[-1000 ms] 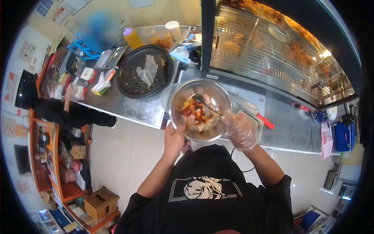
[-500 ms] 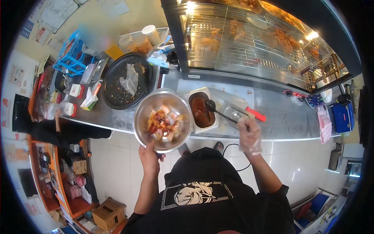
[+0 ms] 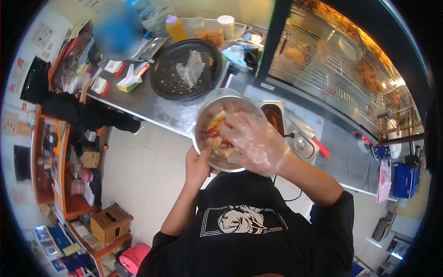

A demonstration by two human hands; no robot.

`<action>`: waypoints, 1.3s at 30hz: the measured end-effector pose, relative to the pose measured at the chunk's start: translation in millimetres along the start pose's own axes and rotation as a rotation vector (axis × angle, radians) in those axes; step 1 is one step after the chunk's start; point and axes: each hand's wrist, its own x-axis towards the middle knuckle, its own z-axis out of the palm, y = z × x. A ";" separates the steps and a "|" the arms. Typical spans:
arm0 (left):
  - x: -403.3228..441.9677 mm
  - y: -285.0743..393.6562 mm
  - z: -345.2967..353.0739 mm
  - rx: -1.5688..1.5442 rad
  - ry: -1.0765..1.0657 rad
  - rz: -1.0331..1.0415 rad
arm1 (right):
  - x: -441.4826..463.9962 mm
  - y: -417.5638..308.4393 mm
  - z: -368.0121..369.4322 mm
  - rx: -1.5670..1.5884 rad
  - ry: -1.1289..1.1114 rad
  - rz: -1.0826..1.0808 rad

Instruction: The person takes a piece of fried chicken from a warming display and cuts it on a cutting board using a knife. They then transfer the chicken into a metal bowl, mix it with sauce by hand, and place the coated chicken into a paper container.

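Note:
My left hand (image 3: 198, 165) grips the near left rim of a steel mixing bowl (image 3: 199, 122), thumb over the edge. In the bowl lie pale food pieces (image 3: 216, 124), apparently chicken, with dark red sauce (image 3: 212, 133) on them. My right hand (image 3: 258, 144), in a clear plastic glove, reaches over the right side of the bowl. Its fingers are stretched and spread over the pieces, hiding part of them. Just behind that hand stands a metal container of brown sauce (image 3: 273, 115). A dark ladle (image 3: 290, 135) rests there, mostly hidden by my hand.
A round black tray (image 3: 161, 76) holding a crumpled plastic bag (image 3: 191, 69) sits left on the steel counter. A glass display case (image 3: 318, 69) with fried food borders the back right. A red-handled knife (image 3: 321, 147) lies right. Another person's dark sleeve (image 3: 69, 108) shows at left.
My right hand has let go of the ladle, leaving it at the sauce container, and moved left over the bowl. The view has shifted, and the bowl now sits nearer my body.

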 end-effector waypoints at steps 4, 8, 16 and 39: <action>-4.3 12.1 -27.6 0.063 -0.070 -0.053 | 54.7 -14.0 52.7 -0.063 -0.340 -0.213; 6.7 -4.8 -63.8 0.089 -0.048 -0.084 | 94.6 -39.4 76.7 -0.080 -0.679 -0.084; 20.1 8.1 -124.3 -0.027 -0.019 -0.101 | 132.9 -17.0 57.3 0.318 -0.708 0.080; 59.0 23.8 -168.2 0.003 -0.144 -0.053 | 150.8 -64.2 85.2 0.099 -0.190 -0.143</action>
